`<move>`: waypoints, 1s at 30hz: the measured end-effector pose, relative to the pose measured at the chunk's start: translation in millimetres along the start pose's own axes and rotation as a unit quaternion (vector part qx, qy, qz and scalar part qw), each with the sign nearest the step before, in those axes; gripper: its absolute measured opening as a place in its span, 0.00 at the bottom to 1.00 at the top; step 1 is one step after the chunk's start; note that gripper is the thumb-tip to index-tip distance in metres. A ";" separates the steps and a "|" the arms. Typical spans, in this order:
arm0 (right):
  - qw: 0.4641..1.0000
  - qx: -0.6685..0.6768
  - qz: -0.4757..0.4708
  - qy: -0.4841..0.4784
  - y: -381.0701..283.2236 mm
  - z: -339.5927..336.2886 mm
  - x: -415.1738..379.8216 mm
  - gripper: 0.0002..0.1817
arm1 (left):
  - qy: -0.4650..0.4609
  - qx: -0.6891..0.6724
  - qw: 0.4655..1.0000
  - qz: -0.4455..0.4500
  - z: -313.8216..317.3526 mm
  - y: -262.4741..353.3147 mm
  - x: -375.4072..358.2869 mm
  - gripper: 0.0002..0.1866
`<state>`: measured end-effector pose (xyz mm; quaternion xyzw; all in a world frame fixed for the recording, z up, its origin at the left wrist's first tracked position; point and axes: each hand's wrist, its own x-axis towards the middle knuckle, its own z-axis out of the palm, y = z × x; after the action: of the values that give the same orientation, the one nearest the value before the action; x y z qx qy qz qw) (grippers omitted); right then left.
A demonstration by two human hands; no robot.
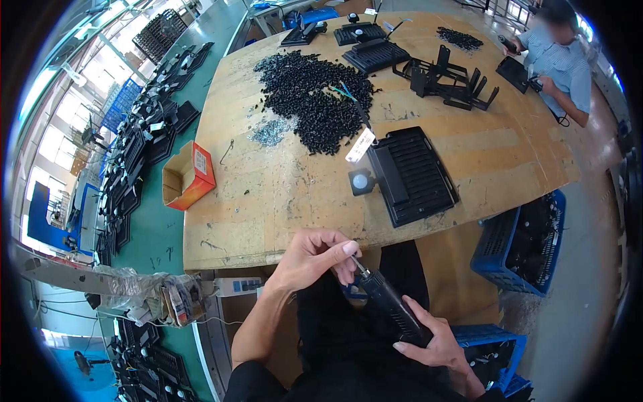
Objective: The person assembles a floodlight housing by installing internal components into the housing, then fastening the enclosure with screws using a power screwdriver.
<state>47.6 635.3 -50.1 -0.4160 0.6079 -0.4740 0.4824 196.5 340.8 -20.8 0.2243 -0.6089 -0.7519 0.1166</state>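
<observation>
My right hand (435,338) is wrapped round the body of a black electric screwdriver (392,305), which points up and to the left. At its tip, my left hand (321,258) pinches with thumb and fingers; whatever they hold there is too small to make out. Just beyond my hands, a black finned lamp housing (418,174) lies on the table with a sensor (362,181) at its left side. A white tag (360,145) and thin wires stick out from its top. Behind it spreads a large pile of small black parts (315,97).
An open orange box (191,177) stands at the table's left edge. Clear small parts (271,131), black brackets (445,80) and more housings (375,55) lie farther back. A co-worker (559,60) stands at the far right. Blue crates (516,244) are below the right edge.
</observation>
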 end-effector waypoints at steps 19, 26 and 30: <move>0.999 0.041 -0.015 0.003 7.1 -2.0 3.2 0.50 | 0.000 0.113 0.994 -0.001 -4.9 3.9 3.3 0.14; 0.996 0.055 -0.017 0.063 15.4 3.4 9.7 0.50 | 0.288 0.467 0.812 0.196 -52.6 -5.3 50.5 0.10; 0.988 0.094 0.060 0.105 38.8 -7.0 -0.7 0.50 | 0.217 0.623 0.714 0.235 -82.7 -23.4 72.6 0.08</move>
<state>38.9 645.1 -87.3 -0.2801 0.6317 -0.5402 0.4802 175.1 242.2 -70.7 0.2525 -0.9306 -0.0816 0.2521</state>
